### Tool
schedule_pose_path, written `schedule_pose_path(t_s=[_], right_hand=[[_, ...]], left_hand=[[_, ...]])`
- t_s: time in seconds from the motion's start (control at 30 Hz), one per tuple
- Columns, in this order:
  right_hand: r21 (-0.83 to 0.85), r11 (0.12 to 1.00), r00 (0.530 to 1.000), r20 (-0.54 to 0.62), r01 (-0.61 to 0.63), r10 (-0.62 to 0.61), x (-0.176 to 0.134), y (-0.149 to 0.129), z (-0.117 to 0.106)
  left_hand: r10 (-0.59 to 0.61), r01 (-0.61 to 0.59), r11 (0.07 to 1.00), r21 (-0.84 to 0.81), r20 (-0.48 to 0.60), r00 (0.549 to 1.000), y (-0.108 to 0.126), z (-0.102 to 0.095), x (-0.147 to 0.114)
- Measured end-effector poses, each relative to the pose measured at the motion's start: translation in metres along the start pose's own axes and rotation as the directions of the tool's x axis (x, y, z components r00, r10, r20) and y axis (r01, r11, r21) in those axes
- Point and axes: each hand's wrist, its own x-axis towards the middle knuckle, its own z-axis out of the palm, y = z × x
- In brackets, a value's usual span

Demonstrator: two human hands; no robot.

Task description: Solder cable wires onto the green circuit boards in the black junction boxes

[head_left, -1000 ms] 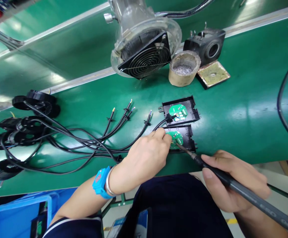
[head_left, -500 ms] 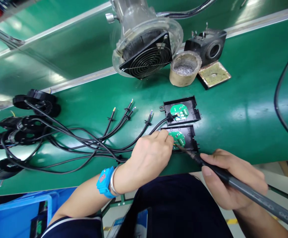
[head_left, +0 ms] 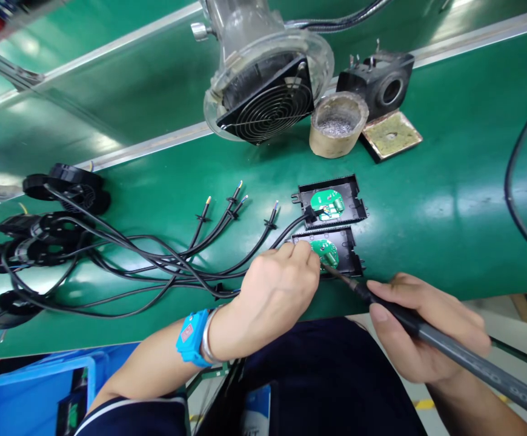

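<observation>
My right hand [head_left: 427,327] is wrapped round the dark handle of a soldering iron [head_left: 463,354]. The iron's tip reaches the green circuit board [head_left: 326,249] in the nearer black plastic housing [head_left: 348,245]. Over the left part of that board, my left hand [head_left: 281,281] is closed with its fingertips pinched together. Whatever it holds is hidden behind the knuckles. Just beyond lies a second black housing [head_left: 358,209], whose circuit board [head_left: 322,200] has a black cable [head_left: 288,227] with thin coloured wires running to it.
Several cables with stripped ends [head_left: 206,209] cross the green bench [head_left: 436,242] from round black parts [head_left: 63,230] at left. A fume extractor [head_left: 268,109], a pot with silvery contents [head_left: 334,142], an iron stand [head_left: 377,85] and a sponge tray [head_left: 393,136] stand behind. Blue bin [head_left: 31,387] at lower left.
My left hand has shifted very slightly over the nearer board. My right hand and the soldering iron stay almost where they were.
</observation>
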Motion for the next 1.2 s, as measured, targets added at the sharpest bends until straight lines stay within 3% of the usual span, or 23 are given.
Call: schedule_pose_path(t_s=[0.2, 0.4, 0.6, 0.87, 0.93, 1.1, 1.2], right_hand=[[0.003, 1.0, 1.0, 0.017, 0.003, -0.003, -0.001, 0.0, 0.001], [0.013, 0.997, 0.996, 0.033, 0.079, -0.08, -0.004, 0.0, 0.001], [0.034, 0.999, 0.997, -0.061, -0.033, 0.035, -0.011, -0.004, -0.007], [0.015, 0.999, 0.986, -0.163, -0.035, 0.037, -0.009, 0.013, -0.006], [0.028, 1.0, 0.994, -0.107, -0.006, 0.009, -0.003, 0.019, -0.003], [-0.066, 0.993, 0.972, 0.219, 0.099, -0.083, 0.013, 0.024, 0.005], [-0.114, 0.988, 0.971, 0.229, 0.1, -0.072, 0.016, 0.022, 0.01]], left_hand=[[0.009, -0.008, 1.0, 0.017, -0.03, 1.0, 0.0, 0.001, 0.0], [0.016, -0.016, 1.0, 0.004, 0.011, 1.0, 0.001, -0.001, 0.0], [0.021, -0.022, 1.0, 0.012, 0.031, 0.999, 0.0, -0.001, -0.001], [0.012, -0.012, 1.0, 0.014, 0.044, 0.999, 0.001, 0.0, -0.002], [0.009, -0.009, 1.0, 0.015, 0.043, 0.999, 0.002, 0.0, -0.002], [0.008, -0.008, 1.0, 0.001, 0.034, 0.999, -0.001, 0.0, 0.0], [0.007, -0.007, 1.0, 0.003, 0.012, 1.0, -0.001, -0.001, 0.002]])
